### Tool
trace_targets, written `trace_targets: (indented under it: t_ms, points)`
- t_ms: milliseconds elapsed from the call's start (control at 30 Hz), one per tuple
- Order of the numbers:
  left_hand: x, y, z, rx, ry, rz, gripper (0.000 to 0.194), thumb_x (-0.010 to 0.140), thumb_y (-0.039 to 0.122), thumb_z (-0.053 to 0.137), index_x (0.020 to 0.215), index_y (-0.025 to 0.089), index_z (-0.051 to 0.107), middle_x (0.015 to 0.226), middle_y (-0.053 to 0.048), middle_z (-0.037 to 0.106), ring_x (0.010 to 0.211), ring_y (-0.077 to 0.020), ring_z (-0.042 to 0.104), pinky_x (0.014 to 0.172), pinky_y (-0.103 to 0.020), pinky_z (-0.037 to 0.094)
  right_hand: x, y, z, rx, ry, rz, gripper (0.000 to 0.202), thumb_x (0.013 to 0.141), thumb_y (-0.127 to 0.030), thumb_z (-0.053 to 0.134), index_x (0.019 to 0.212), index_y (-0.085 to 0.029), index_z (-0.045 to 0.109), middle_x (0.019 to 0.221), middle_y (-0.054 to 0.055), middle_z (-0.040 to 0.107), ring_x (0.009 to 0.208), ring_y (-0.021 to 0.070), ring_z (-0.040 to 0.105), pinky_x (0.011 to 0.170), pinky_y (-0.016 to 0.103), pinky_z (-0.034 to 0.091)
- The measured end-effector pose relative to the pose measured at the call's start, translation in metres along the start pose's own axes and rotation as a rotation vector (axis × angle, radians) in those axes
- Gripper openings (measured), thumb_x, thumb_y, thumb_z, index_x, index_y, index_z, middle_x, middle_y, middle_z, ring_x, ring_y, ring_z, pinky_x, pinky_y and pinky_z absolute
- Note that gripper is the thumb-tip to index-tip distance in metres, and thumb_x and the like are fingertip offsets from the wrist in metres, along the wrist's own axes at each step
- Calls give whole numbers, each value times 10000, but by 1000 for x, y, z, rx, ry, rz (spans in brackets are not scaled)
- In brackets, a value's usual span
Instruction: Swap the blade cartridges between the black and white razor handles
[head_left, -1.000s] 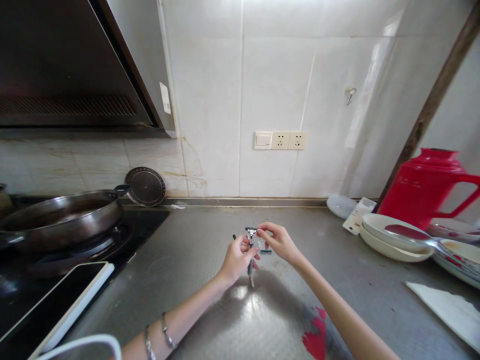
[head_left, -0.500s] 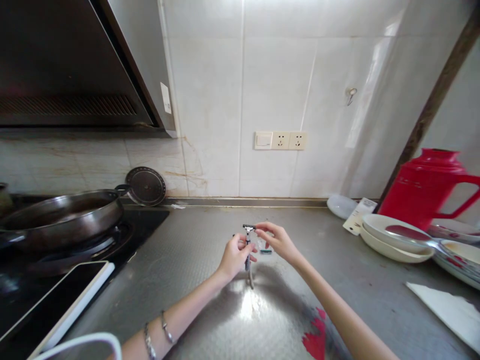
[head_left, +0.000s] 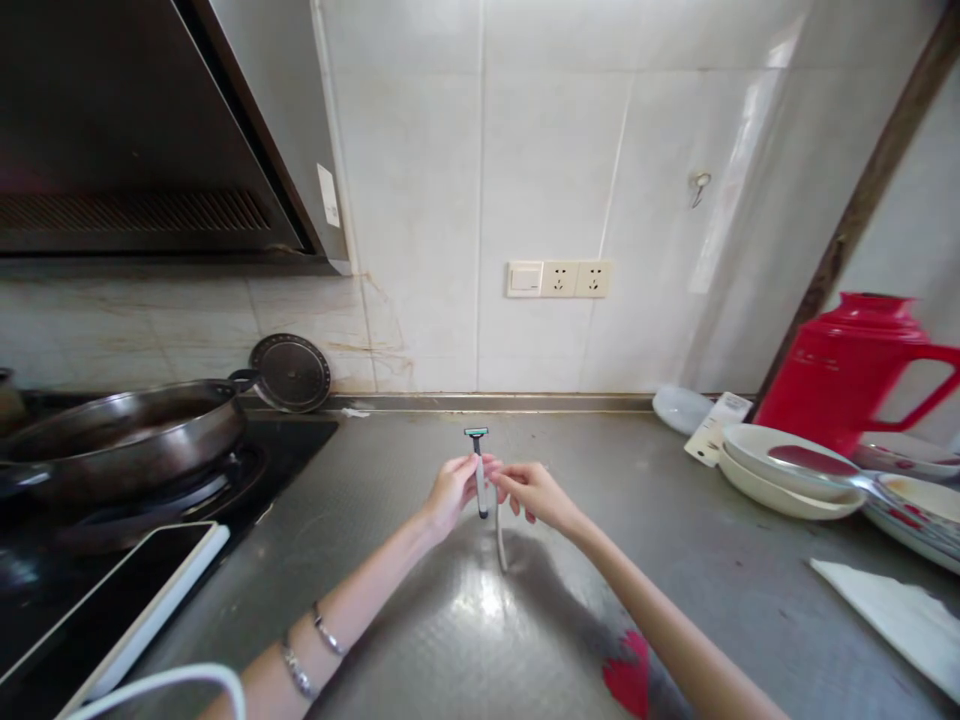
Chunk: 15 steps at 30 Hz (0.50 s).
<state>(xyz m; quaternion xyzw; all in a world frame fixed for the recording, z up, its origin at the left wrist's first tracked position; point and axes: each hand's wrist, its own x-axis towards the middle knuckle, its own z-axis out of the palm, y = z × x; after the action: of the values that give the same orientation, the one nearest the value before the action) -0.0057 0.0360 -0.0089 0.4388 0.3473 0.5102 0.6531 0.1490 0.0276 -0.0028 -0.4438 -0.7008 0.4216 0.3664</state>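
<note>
Roughly upright, the razor (head_left: 481, 487) points head-up.

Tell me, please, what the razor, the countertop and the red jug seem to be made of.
Razor: probably plastic, perhaps part metal; its handle looks smooth, grey and black.
Countertop: likely stainless steel, dull and finely patterned, with soft glare.
Red jug: likely moulded plastic, fairly glossy, its body and handle one even red.

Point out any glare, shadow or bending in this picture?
Head view: glare spots the metal counter below the left hand and right hand, a soft shadow right of it; also head view: a pale streak shines on the tiled wall, and the red flask leans, probably wide-lens distortion.
</note>
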Motion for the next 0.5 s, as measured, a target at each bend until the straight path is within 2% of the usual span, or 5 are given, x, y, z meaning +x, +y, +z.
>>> trace_targets:
  t_ms: [100, 300, 400, 500]
  points:
    - [0, -3, 0, 3, -9, -2, 243, 852, 300, 495, 919, 100, 616, 996, -156, 675, 915, -204, 643, 800, -295, 486, -3, -2, 13, -33, -18, 8, 316, 811, -413, 492, 732, -144, 636, 596, 6, 611, 380, 56, 451, 308, 147, 293]
    - [0, -10, 1, -5, -51, -36, 252, 850, 310, 465, 891, 97, 593, 975, -166, 675, 746, -202, 663, 590, -281, 494, -5, -4, 29, -21, 21, 58, 216, 772, -282, 517, 607, -150, 561, 503, -19, 558, 361, 50, 429, 319, 143, 286]
    - [3, -9, -5, 59, -60, -65, 292, 830, 356, 485, 906, 98, 598, 942, -159, 685, 746, -206, 663, 604, -283, 486, -4, -8, 28, -15, 25, 115, 215, 745, -260, 510, 564, -150, 550, 473, -22, 546, 343, 50, 415, 294, 142, 279]
    - [10, -3, -22, 266, 57, -52, 330, 775, 402, 552, 937, 120, 614, 954, -137, 689, 878, -233, 646, 693, -307, 486, -3, -9, 22, -11, 29, 169, 214, 697, -238, 526, 505, -147, 550, 443, -13, 550, 337, 54, 420, 281, 143, 283]
